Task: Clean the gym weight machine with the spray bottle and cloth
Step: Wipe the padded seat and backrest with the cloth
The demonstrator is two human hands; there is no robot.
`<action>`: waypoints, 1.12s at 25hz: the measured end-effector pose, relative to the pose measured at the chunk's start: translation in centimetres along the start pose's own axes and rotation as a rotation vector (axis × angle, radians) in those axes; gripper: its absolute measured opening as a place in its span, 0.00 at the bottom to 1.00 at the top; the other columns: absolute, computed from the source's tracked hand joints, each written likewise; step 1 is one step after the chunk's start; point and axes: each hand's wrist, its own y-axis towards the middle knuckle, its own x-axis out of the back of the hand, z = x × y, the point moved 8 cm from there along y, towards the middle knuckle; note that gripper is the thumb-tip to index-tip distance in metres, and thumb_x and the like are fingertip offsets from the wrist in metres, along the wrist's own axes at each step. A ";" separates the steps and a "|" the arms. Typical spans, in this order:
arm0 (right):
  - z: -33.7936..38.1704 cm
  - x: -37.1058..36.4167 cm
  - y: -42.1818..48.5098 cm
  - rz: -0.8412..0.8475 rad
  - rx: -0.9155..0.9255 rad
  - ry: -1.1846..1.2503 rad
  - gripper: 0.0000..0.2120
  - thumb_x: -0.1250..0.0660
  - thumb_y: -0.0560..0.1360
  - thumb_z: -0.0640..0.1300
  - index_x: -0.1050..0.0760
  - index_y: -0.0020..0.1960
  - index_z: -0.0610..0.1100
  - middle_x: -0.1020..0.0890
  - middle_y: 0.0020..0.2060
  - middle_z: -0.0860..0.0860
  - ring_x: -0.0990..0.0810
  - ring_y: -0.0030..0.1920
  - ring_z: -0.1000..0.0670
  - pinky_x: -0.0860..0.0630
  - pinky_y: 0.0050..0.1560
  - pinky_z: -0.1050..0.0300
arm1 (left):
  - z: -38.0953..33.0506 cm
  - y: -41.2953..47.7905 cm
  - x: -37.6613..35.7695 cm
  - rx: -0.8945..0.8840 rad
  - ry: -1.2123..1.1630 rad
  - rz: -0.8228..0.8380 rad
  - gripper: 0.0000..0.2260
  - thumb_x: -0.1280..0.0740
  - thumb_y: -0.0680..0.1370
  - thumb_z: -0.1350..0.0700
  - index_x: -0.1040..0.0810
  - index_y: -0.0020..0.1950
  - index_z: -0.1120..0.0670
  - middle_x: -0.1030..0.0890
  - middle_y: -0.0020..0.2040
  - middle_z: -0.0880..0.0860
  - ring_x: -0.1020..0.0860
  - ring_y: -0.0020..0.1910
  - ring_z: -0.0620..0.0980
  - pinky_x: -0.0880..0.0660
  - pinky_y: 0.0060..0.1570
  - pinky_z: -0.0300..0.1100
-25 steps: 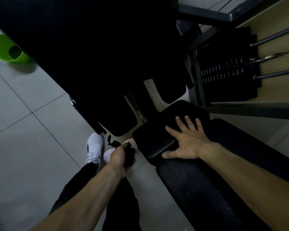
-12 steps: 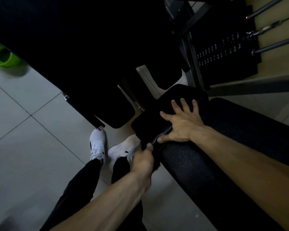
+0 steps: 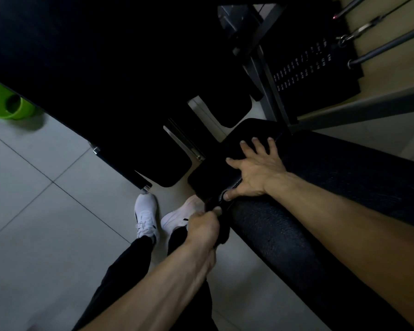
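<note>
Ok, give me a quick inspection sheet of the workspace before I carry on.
Surface: small black pad and long bench pad, both dark; dirt hard to judge.
Job's things: dark cloth at the pad's edge; spray bottle nothing seen.
Clutter: green bucket on floor.
Hands: left hand grips cloth; right hand flat on small pad.
Cables: clipped cable by weight stack.
Surroundings: tiled floor, white shoes.
</note>
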 end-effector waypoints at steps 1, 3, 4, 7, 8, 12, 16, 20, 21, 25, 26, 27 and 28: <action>0.0 0.1 -0.3 0.008 0.005 0.007 0.57 0.39 0.59 0.85 0.49 0.82 0.63 0.56 0.84 0.45 0.62 0.82 0.37 0.65 0.77 0.30 | -0.9 -0.6 0.5 -0.065 0.042 0.010 0.03 0.35 0.82 0.62 0.22 0.53 0.59 0.20 0.36 0.57 0.23 0.31 0.53 0.29 0.30 0.40; 0.2 0.1 -0.4 0.018 0.033 0.090 0.53 0.37 0.64 0.81 0.48 0.83 0.61 0.53 0.84 0.45 0.60 0.82 0.39 0.65 0.78 0.33 | -4.2 -1.5 1.1 -0.237 0.057 -0.002 0.08 0.35 0.83 0.58 0.22 0.61 0.58 0.15 0.47 0.56 0.17 0.41 0.51 0.20 0.40 0.41; 0.2 0.5 -0.6 0.021 0.070 0.274 0.48 0.35 0.69 0.75 0.46 0.82 0.60 0.48 0.83 0.46 0.56 0.83 0.41 0.61 0.80 0.36 | -6.3 -1.8 0.9 -0.325 0.025 0.012 0.12 0.34 0.83 0.56 0.23 0.66 0.57 0.15 0.54 0.56 0.16 0.50 0.51 0.18 0.51 0.46; 0.1 3.5 -1.8 0.050 0.203 1.260 0.27 0.37 0.81 0.59 0.35 0.79 0.59 0.30 0.76 0.53 0.34 0.77 0.51 0.37 0.77 0.49 | -11.0 -3.1 -3.1 -0.348 -0.087 0.177 0.20 0.38 0.83 0.41 0.21 0.67 0.53 0.15 0.59 0.55 0.16 0.57 0.53 0.19 0.58 0.52; -0.1 4.6 -2.3 0.050 0.221 1.484 0.24 0.39 0.83 0.58 0.34 0.78 0.58 0.28 0.74 0.56 0.31 0.74 0.54 0.32 0.73 0.52 | -11.7 -3.7 -5.5 -0.258 -0.134 0.257 0.24 0.40 0.82 0.36 0.20 0.65 0.52 0.15 0.59 0.56 0.16 0.57 0.54 0.19 0.56 0.52; -3.5 7.0 -1.9 -0.187 0.102 1.463 0.14 0.33 0.83 0.51 0.21 0.68 0.56 0.16 0.59 0.55 0.18 0.57 0.57 0.21 0.51 0.66 | -13.5 -3.8 -12.2 -0.238 0.007 0.367 0.29 0.47 0.84 0.36 0.25 0.72 0.55 0.20 0.67 0.59 0.20 0.65 0.58 0.22 0.61 0.50; -12.5 8.2 1.4 -0.465 0.026 0.908 0.11 0.33 0.81 0.44 0.17 0.61 0.52 0.17 0.57 0.51 0.18 0.57 0.52 0.23 0.61 0.56 | -14.7 1.6 -13.6 -0.360 0.425 0.267 0.16 0.34 0.83 0.47 0.18 0.64 0.56 0.14 0.56 0.56 0.16 0.54 0.53 0.19 0.56 0.44; -14.8 4.7 6.2 -0.067 0.000 0.680 0.16 0.38 0.84 0.47 0.21 0.69 0.49 0.19 0.63 0.47 0.20 0.63 0.46 0.24 0.65 0.53 | -12.2 6.6 -15.9 -0.206 1.034 0.288 0.39 0.34 0.75 0.31 0.43 0.82 0.42 0.50 0.84 0.52 0.51 0.82 0.62 0.52 0.80 0.56; -14.7 4.5 7.5 -0.048 -0.004 0.707 0.15 0.38 0.84 0.46 0.20 0.67 0.48 0.17 0.61 0.48 0.19 0.61 0.46 0.23 0.63 0.54 | -11.7 6.8 -16.2 -0.190 1.095 0.290 0.42 0.36 0.74 0.27 0.48 0.83 0.39 0.57 0.84 0.51 0.58 0.81 0.64 0.58 0.79 0.58; -14.6 4.3 14.5 -0.011 -0.100 0.859 0.09 0.35 0.82 0.43 0.17 0.54 0.40 0.17 0.47 0.46 0.17 0.52 0.45 0.27 0.43 0.60 | -11.1 8.3 -16.0 -0.235 1.056 0.255 0.44 0.37 0.71 0.24 0.52 0.82 0.35 0.61 0.83 0.48 0.65 0.80 0.63 0.61 0.77 0.63; -14.0 4.2 16.0 0.027 -0.097 0.872 0.10 0.34 0.82 0.43 0.19 0.57 0.38 0.17 0.50 0.44 0.18 0.54 0.43 0.28 0.44 0.60 | -11.0 8.7 -15.9 -0.244 1.056 0.245 0.44 0.37 0.71 0.24 0.52 0.81 0.34 0.61 0.83 0.47 0.65 0.80 0.62 0.60 0.77 0.65; -13.5 3.9 16.9 0.057 -0.095 0.881 0.12 0.34 0.82 0.43 0.20 0.62 0.38 0.17 0.54 0.43 0.18 0.57 0.42 0.28 0.46 0.59 | -10.9 8.9 -15.9 -0.247 1.065 0.241 0.44 0.37 0.70 0.23 0.53 0.81 0.33 0.61 0.83 0.46 0.65 0.80 0.62 0.59 0.77 0.68; -13.2 3.9 17.4 0.075 -0.078 0.883 0.14 0.35 0.82 0.43 0.21 0.63 0.37 0.17 0.56 0.42 0.18 0.57 0.42 0.27 0.46 0.59 | -10.8 9.2 -15.9 -0.253 1.078 0.236 0.44 0.37 0.70 0.23 0.53 0.80 0.33 0.61 0.83 0.46 0.65 0.80 0.61 0.59 0.77 0.69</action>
